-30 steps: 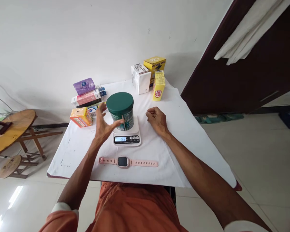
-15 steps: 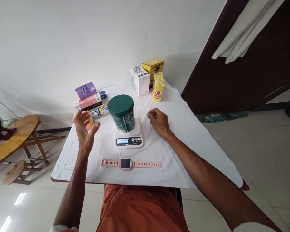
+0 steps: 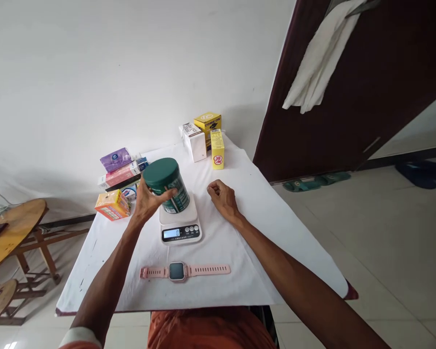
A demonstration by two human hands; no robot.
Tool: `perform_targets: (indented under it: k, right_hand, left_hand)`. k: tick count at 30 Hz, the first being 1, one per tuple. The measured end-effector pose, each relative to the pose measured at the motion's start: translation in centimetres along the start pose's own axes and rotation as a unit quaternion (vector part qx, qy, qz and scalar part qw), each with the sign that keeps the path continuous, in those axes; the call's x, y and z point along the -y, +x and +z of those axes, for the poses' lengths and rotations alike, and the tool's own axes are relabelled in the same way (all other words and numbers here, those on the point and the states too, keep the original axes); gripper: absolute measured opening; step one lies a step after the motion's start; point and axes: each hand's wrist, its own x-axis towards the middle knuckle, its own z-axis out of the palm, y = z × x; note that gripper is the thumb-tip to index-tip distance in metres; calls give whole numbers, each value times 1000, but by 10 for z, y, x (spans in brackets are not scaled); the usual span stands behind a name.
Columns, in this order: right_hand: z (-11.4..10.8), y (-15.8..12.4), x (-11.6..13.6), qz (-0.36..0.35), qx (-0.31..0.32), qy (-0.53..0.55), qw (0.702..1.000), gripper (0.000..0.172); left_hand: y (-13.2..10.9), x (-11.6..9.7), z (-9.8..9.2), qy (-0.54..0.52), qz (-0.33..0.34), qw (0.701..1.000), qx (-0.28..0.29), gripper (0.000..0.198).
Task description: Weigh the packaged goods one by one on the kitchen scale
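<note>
My left hand [image 3: 148, 199] is closed round a green lidded tub [image 3: 178, 196], thumb across its front and the other fingers mostly hidden behind it. The tub leans a little over the white kitchen scale [image 3: 181, 232]; whether its base still touches the platform I cannot tell. A 0 shows on the scale's display. To the right of the scale, my right hand [image 3: 223, 199] rests on the white cloth with its fingers curled; nothing shows in them. In front of the scale lies a pink-strapped smartwatch [image 3: 177, 271], stretched out flat.
An orange box [image 3: 112, 205], a pink-and-white box [image 3: 121, 175] and a purple packet [image 3: 115, 159] are at the table's left. Toward the back stand a white box [image 3: 196, 144] and two yellow boxes, the smaller one [image 3: 217, 150] in front. A wooden stool [image 3: 2, 298] is left of the table.
My left hand has gone from open beside the tub to gripping it, and the tub now tilts. The scale reading fell from 48 to 0. The camera view has shifted; my right hand stays put.
</note>
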Motion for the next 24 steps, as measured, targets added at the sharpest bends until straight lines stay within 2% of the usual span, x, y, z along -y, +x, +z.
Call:
perform_targets:
  k: [3,6,11,14,17,24]
  right_hand:
    - [0,0,0,-5,8,2,1000,15]
    - [0,-1,0,-6,7,-1,1000,16]
    - [-2,-1,1,-6,8,-6,1000,17]
    - [-3,-1,-1,-4,17,-5,1000,19]
    - [-4,-2,-3,5,21,-12,1000,21]
    - [-6,1,-17,53,25,-50,997,29]
  left_hand:
    - [43,1,5,11,-2,999,-53,76]
    - [95,14,24,61,-36,993,-98,83]
    - [157,47,71,90,-133,983,-84,80]
    - [178,62,97,85,-164,980,-73,81]
    - [190,73,114,73,-171,980,-69,82]
    - [198,96,132,10,-161,986,-53,94]
